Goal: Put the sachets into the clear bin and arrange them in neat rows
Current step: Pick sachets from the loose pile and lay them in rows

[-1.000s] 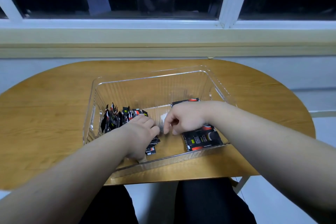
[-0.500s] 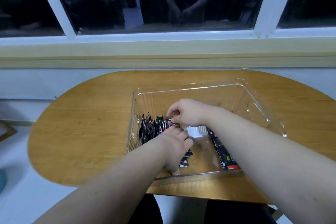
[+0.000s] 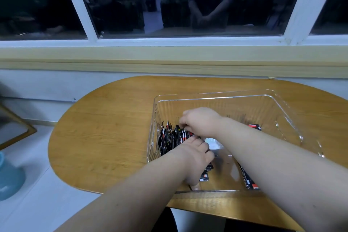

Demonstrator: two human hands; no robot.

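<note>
clear bin (image 3: 244,107): rectangular, transparent, ribbed walls, open top, upright on the right part of the wooden table (image 3: 113,128). standing sachets (image 3: 169,137): small black packets with red and white print, packed on edge in a row by the bin's left wall (partly covered from view). flat sachets (image 3: 249,181): same kind, lying on the bin floor toward the right wall.

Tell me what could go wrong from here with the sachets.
1. The upright sachets stand loosely; the right hand pinching among them may topple the row.
2. The clear bin sits near the front edge of the table; a push from the left hand might slide it off.
</note>
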